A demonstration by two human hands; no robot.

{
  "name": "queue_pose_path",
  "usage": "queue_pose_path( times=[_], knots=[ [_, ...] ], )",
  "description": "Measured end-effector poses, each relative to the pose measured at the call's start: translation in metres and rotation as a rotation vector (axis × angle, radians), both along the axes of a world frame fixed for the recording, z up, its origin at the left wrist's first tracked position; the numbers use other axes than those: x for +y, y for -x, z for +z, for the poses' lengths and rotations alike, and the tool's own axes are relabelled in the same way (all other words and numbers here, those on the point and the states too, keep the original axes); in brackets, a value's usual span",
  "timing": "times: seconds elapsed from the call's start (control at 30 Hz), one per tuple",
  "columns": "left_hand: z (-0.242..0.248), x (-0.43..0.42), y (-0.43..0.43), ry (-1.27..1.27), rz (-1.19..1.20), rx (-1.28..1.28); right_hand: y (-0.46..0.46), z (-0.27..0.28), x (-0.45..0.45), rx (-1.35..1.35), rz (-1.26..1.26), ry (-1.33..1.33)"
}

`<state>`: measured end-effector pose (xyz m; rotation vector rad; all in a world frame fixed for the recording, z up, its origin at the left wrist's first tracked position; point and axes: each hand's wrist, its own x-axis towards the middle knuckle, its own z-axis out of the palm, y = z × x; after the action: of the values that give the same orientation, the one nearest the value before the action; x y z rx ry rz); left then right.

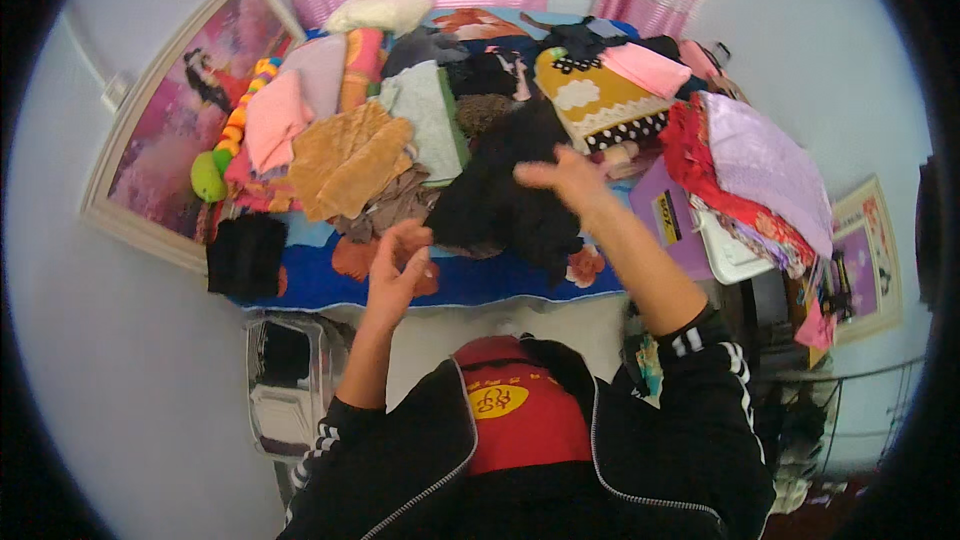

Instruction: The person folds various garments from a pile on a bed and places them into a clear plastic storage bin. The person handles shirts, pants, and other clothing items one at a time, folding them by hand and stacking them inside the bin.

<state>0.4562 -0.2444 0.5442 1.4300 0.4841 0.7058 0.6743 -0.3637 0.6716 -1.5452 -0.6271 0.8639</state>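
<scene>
A crumpled black garment point(502, 187) lies at the front middle of a bed with a blue patterned cover point(315, 270). Over its right part is my right hand point(566, 180), fingers spread and slightly blurred; whether it touches the cloth I cannot tell. My left hand point(401, 266) is at the garment's lower left corner, thumb and fingers apart, with nothing seen between them. Left of the black garment are a brown crumpled cloth point(401, 202) and a folded tan cloth point(349, 161). Behind it lies a folded pale grey-green cloth point(425, 120). A mustard garment with a cloud pattern point(592, 101) lies behind on the right.
A folded black cloth point(247, 255) sits at the bed's left front corner. To the right, a purple box point(667, 217) stands beside a pile of red and lilac fabrics point(765, 165). A clear bin point(285, 390) stands below on the left. A framed picture point(187, 112) leans at the left wall.
</scene>
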Motion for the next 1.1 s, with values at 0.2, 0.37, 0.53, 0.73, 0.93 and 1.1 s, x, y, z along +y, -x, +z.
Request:
queue_pose_path(
  times=[0.2,0.37,0.53,0.73,0.93,1.1],
  knots=[
    [-0.053,-0.016,0.039,0.164,-0.153,0.042,-0.013,0.090,0.085,0.097,0.099,-0.159],
    [-0.061,-0.030,0.057,0.171,-0.128,0.082,-0.007,0.166,0.137,0.276,0.255,-0.251],
    [-0.044,-0.033,0.090,0.021,0.041,0.139,0.021,0.214,0.180,0.229,0.513,-0.651],
    [-0.025,0.011,0.091,-0.294,0.460,0.027,0.043,0.250,0.135,0.109,0.488,-0.767],
    [0.065,0.007,0.102,-0.001,0.423,-0.315,0.018,0.211,0.101,0.025,0.039,-0.733],
    [0.111,-0.018,0.155,-0.112,0.148,0.101,-0.032,0.151,-0.007,0.058,0.302,-0.950]
  ],
)
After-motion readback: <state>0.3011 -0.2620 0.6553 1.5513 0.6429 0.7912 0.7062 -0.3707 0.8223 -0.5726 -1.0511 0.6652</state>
